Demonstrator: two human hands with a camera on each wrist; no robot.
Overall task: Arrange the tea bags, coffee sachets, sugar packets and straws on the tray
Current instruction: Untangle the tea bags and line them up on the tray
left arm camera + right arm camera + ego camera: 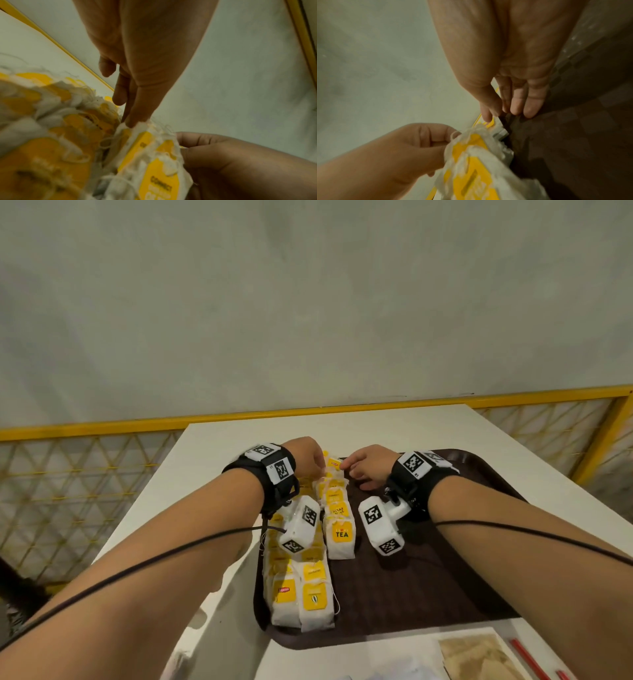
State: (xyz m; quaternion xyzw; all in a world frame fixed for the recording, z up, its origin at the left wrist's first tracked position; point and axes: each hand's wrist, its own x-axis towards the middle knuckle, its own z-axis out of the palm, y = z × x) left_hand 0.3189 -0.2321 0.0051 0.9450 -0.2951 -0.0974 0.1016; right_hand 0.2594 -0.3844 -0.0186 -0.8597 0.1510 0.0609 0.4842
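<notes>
- The tea bags [337,508] lie in overlapping rows on the left part of the dark brown tray [428,587], yellow tags up.
- The left hand [305,455] pinches the far tea bag [333,463] of the inner row from its left.
- The right hand [368,465] has thumb and forefinger on the same bag's right edge, its other fingers straight down onto the tray.
- The tray sits on a white table [212,460]; red straws [527,660] lie at the near right edge.
</notes>
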